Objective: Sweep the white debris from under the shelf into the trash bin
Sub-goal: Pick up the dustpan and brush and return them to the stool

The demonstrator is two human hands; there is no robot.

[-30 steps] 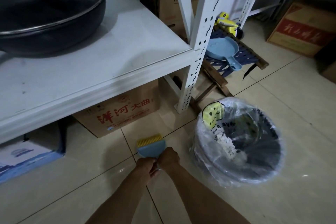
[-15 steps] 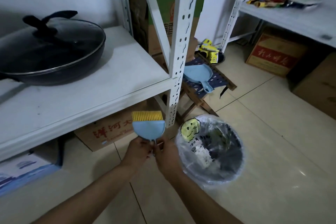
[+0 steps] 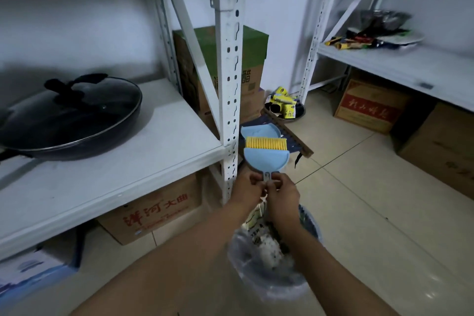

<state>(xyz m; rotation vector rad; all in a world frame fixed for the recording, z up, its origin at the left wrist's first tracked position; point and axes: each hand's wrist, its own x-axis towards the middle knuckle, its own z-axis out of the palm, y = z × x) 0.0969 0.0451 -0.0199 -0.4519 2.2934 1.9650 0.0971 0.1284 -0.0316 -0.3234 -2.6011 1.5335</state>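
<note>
Both hands, left and right, pinch the brush handle, fingers narrow. Debris already lies in the bin, below our wrists. We judge sweeping done; next, set brush beside dustpan, past the shelf corner.

Two bare hands, left hand and right hand, one blue brush with yellow bristles, one blue dustpan behind it, one lined trash bin lower centre, one lidded black pan at left, two white shelf units, about six cardboard boxes
</note>
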